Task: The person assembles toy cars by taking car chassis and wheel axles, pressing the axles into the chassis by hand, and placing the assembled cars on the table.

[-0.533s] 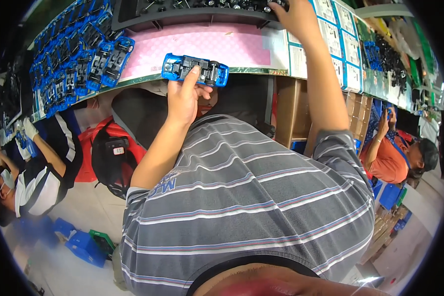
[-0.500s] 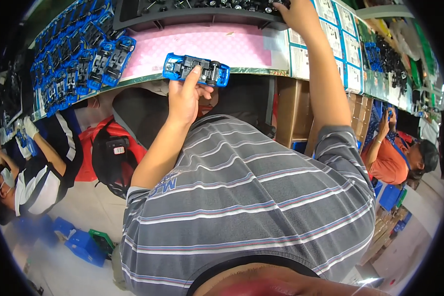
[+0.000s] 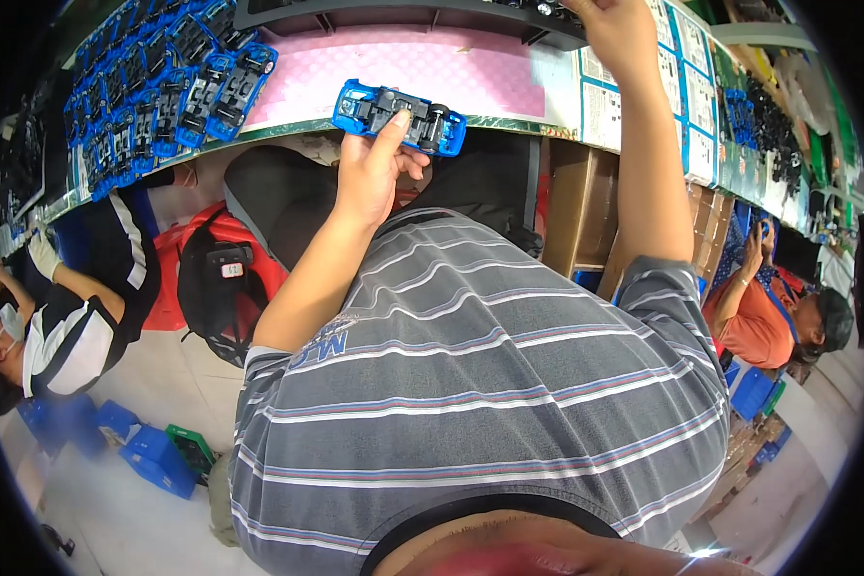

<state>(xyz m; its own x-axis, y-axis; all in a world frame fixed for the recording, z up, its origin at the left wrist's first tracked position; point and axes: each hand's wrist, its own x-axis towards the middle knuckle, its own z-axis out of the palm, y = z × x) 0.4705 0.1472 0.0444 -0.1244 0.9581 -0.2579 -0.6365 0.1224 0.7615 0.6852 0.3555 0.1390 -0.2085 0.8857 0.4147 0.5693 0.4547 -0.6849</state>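
My left hand point(image 3: 372, 173) is closed around a blue toy car point(image 3: 408, 108), held bottom up over the near edge of the bench. My thumb presses on its black underside, and a dark axle with wheels shows at its right end. Up at the top edge, my right hand point(image 3: 616, 34) reaches to the right end of a long black tray point(image 3: 384, 15). The picture's edge cuts off most of its fingers, so what they hold is hidden. Small shiny and dark parts lie in the tray.
Rows of upturned blue toy cars point(image 3: 168, 91) cover the bench's left side. A pink padded mat point(image 3: 403, 67) lies before me, printed sheets point(image 3: 677, 82) at right. One co-worker point(image 3: 72, 326) sits at left, another point(image 3: 763, 312) at right. A black backpack point(image 3: 223, 298) hangs at left.
The view has shifted, so the bench sits higher and farther right. My right hand stays by the tray but is now more cut off. The toy car remains in my left hand.
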